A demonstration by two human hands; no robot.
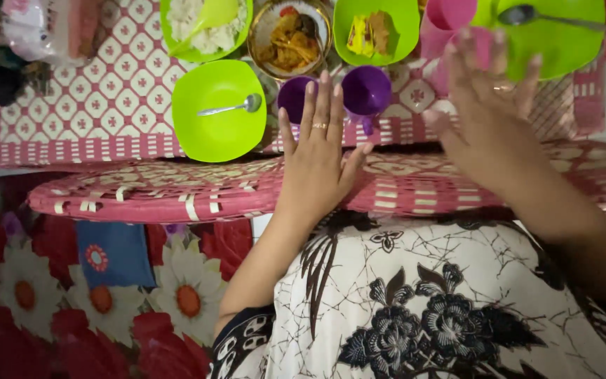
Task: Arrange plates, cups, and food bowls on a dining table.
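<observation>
My left hand (317,158) is flat and open, fingers together, a ring on one finger, over the folded edge of a pink and white woven mat (142,193). Its fingertips point at two purple cups (366,91) just beyond. My right hand (489,105) is raised and open with fingers spread, also ringed, in front of a pink cup (447,17) and a green plate with a spoon (562,31). Neither hand holds anything.
On the mat stand a green plate with a metal spoon (219,109), a green bowl of rice (205,28), a round dish of cooked food (289,35) and a green plate with food pieces (376,28). A floral cloth (106,295) lies at the lower left.
</observation>
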